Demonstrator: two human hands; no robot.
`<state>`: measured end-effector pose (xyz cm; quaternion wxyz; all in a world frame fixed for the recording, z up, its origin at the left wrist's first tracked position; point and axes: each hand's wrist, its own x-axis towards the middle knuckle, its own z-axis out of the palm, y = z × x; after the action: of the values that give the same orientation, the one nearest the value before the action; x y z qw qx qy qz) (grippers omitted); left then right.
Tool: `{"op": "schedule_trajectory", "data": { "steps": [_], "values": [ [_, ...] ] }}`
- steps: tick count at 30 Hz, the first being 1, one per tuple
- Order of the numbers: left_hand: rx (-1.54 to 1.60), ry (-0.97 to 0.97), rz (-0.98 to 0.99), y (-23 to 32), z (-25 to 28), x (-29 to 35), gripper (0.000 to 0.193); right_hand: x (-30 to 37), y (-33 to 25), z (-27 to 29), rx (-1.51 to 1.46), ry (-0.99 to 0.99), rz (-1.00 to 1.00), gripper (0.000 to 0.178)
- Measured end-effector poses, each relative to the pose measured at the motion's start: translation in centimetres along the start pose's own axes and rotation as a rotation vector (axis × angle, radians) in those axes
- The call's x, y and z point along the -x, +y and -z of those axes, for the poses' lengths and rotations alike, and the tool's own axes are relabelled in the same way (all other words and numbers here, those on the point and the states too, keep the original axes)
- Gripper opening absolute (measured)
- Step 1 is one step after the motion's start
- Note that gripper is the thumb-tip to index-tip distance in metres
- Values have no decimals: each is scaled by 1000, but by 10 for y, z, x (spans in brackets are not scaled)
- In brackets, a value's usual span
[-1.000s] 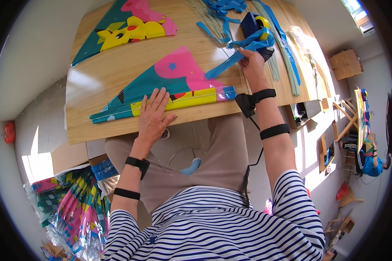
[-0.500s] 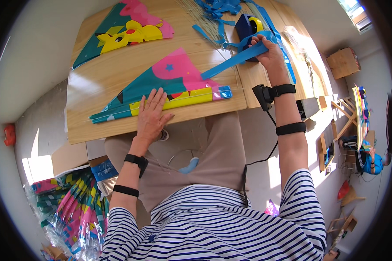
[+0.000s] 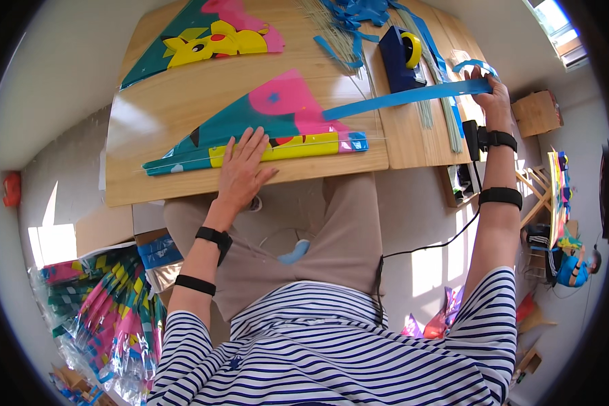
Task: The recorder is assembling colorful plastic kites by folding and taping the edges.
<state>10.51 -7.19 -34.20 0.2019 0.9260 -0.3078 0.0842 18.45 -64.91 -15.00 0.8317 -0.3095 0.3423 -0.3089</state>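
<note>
A folded plastic-film kite (image 3: 277,95), green and pink with a yellow band along its near edge, lies at the front of the wooden table. My left hand (image 3: 245,166) rests flat on its yellow band, fingers stretched out. Along that band runs a thin, pale rod (image 3: 369,140), its right end sticking out past the kite. From the kite's pink part a long blue ribbon (image 3: 413,97) stretches to the right. Its other end is pinched in my right hand (image 3: 492,97), held out over the table's right side, with a loose bit curling above the fingers.
Behind lies another kite (image 3: 162,51) with a yellow cartoon figure. A blue tape dispenser (image 3: 400,64) stands beyond the ribbon, near thin sticks (image 3: 455,132) and tangled blue ribbons (image 3: 369,12). Bagged kites (image 3: 108,304) fill the lower left. A person in blue (image 3: 574,269) sits far right.
My right hand has moved to the right with the ribbon, drawing it out longer past the tape dispenser. My left hand stays flat on the kite.
</note>
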Motion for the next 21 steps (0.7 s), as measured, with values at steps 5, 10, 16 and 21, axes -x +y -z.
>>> {"op": "schedule_trajectory", "data": {
  "steps": [5, 10, 16, 21],
  "values": [
    [2, 26, -16, 1, -1, -1, 70, 12, -11, -18, 222, -97, 72, 14],
    [-1, 31, -15, 0, -3, -1, 69, 98, 64, -83, 412, -453, 69, 18],
    [-18, 72, 9, -7, -9, 3, 69, 246, 234, -159, 381, -718, -175, 24],
    [106, 49, -26, -2, -24, -2, 61, 331, 435, -168, 851, -832, 105, 19]
  ]
}}
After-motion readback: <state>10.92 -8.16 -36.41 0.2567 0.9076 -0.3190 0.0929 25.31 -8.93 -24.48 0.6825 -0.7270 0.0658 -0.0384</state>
